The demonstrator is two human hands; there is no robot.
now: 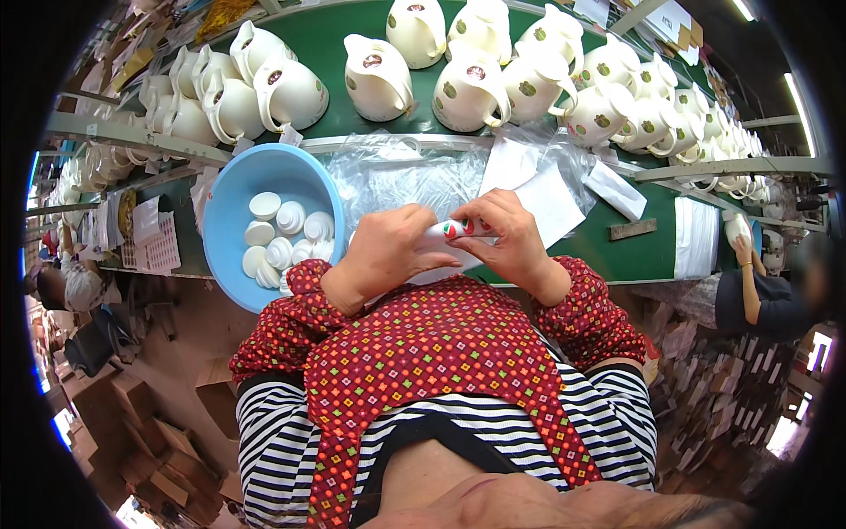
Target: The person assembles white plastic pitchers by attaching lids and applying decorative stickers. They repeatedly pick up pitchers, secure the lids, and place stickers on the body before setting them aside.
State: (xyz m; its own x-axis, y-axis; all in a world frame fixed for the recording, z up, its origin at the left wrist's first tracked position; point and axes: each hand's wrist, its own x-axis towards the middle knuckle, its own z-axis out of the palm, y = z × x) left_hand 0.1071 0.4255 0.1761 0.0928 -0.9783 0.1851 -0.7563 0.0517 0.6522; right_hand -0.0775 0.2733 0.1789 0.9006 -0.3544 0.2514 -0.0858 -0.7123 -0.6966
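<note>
In front of my chest, my left hand (388,247) and my right hand (507,234) are close together, fingers bent in a pinch. Between them they grip a white strip with round red-and-green stickers (452,231). My fingers cover much of it, so its full shape is hidden. White paper sheets (551,207) lie just beyond my right hand, and clear plastic bags (410,176) are spread beyond my left. To the left of my left hand, a light blue basin (225,234) holds several white round lids (291,217).
Several cream jugs with handles (379,79) stand in rows along the far side of the green table (344,22). A flat grey bar (632,230) and a stack of white bags (696,238) lie at right. A co-worker (758,291) sits further right; cardboard boxes (141,401) stand on the floor.
</note>
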